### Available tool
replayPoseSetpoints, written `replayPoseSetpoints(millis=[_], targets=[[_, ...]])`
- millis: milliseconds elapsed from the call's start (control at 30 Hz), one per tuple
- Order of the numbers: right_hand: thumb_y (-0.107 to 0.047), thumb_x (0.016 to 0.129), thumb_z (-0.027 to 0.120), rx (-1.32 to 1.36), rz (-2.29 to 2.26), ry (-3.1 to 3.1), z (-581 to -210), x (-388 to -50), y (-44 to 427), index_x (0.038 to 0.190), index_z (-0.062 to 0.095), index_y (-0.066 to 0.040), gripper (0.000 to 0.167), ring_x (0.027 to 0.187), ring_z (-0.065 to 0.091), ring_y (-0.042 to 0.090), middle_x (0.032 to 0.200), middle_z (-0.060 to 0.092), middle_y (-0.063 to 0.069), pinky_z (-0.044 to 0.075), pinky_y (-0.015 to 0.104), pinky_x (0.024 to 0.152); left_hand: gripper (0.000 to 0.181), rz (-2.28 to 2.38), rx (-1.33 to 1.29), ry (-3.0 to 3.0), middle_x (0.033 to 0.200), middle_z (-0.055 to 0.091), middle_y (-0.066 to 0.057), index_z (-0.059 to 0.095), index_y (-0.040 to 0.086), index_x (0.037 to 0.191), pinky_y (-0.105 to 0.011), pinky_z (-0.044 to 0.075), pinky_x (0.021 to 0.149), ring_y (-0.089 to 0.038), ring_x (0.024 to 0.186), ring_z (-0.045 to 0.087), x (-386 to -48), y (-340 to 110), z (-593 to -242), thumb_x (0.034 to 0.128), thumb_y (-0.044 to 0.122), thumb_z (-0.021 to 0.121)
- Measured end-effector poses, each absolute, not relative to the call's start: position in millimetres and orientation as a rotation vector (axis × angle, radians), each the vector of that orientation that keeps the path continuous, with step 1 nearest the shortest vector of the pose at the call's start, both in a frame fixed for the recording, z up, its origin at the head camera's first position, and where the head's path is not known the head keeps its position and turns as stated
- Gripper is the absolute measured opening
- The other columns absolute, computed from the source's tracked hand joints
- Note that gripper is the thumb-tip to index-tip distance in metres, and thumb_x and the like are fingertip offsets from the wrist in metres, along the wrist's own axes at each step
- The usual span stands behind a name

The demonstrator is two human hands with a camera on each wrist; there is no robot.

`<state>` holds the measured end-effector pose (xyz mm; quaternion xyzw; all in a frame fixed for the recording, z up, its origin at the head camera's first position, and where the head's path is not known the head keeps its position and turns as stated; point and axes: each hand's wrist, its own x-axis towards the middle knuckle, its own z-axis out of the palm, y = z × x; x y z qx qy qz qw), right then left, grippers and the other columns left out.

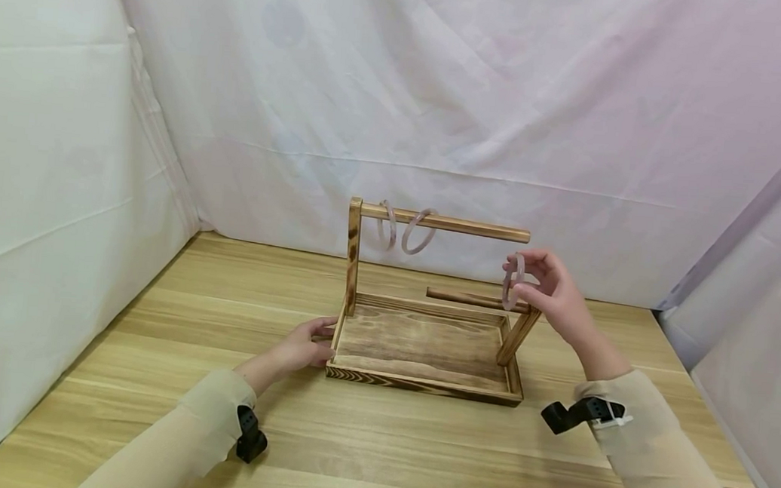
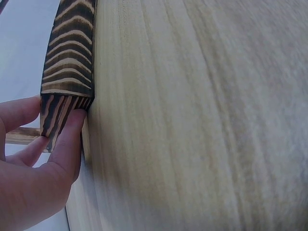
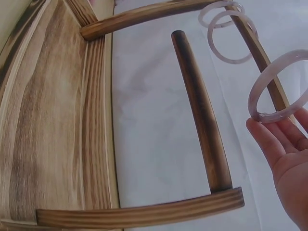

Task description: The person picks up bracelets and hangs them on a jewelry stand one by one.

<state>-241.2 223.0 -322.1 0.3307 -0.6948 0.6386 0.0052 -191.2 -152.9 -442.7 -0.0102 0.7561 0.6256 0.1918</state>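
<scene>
A wooden bangle stand (image 1: 421, 386) has a tray base, a tall post with an upper rod (image 1: 460, 225), and a shorter post with a lower rod (image 1: 461, 298). Two pale pinkish bangles, a left one (image 1: 391, 229) and a right one (image 1: 418, 235), hang on the upper rod. My right hand (image 1: 553, 293) pinches a third pale bangle (image 3: 260, 91) by its edge; from the head view it overlaps the lower rod near the short post. At the tray's left end, my left hand (image 1: 302, 347) grips the stand, thumb and fingers around the striped tray corner (image 2: 57, 108).
The stand rests on a light wood-grain table (image 1: 376, 447). White cloth (image 1: 440, 111) hangs behind it, with more cloth on both sides. Each sleeve carries a black wrist mount, one left (image 1: 251, 438) and one right (image 1: 572, 414).
</scene>
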Motion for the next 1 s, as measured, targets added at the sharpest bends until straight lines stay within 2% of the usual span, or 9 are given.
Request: replayPoseSetpoints(millis=[133,333,600,767,1000], targets=[[0.008,0.089,0.052,0.988,1.985,-2.187,-323,-244,229,0.120,0.046,-0.004,0.034,0.105,0.058,0.003,0.114,0.059,-0.008,0.048,0.013,0.087,0.066,1.753,-0.029,2.125,0.137,0.039,-0.032,0.027,-0.003,0.145,-0.040,0.055,0.083,-0.043,0.119,0.050,-192,-153,-443,0.0841,-0.010,0.052],[0.008,0.089,0.053,0.910,1.948,-2.201,-323,-249,238,0.120,0.046,-0.003,0.034,0.103,0.056,0.005,0.114,0.059,-0.007,0.047,0.011,0.085,0.066,1.752,-0.036,2.122,0.137,0.038,-0.032,0.027,-0.003,0.145,-0.039,0.055,0.082,-0.043,0.120,0.049,-191,-153,-442,0.0843,-0.010,0.052],[0.005,0.089,0.054,0.814,1.958,-2.203,-319,-257,246,0.117,0.049,-0.007,0.031,0.101,0.056,0.004,0.110,0.060,-0.006,0.049,0.010,0.080,0.066,1.762,-0.041,2.115,0.137,0.038,-0.032,0.027,-0.004,0.144,-0.040,0.055,0.085,-0.044,0.121,0.048,-191,-151,-442,0.0838,-0.010,0.052],[0.000,0.090,0.055,0.763,1.897,-2.274,-314,-262,250,0.118,0.048,-0.006,0.029,0.102,0.054,0.003,0.110,0.058,-0.007,0.047,0.008,0.081,0.066,1.762,-0.035,2.114,0.137,0.038,-0.032,0.027,-0.003,0.144,-0.040,0.055,0.084,-0.044,0.121,0.048,-191,-153,-442,0.0840,-0.010,0.053],[-0.004,0.091,0.056,0.707,1.818,-2.372,-307,-267,251,0.118,0.048,-0.013,0.030,0.102,0.052,0.002,0.109,0.056,-0.009,0.045,0.006,0.083,0.066,1.757,-0.026,2.116,0.137,0.038,-0.032,0.027,-0.003,0.144,-0.039,0.055,0.083,-0.044,0.120,0.048,-191,-153,-443,0.0843,-0.009,0.053]])
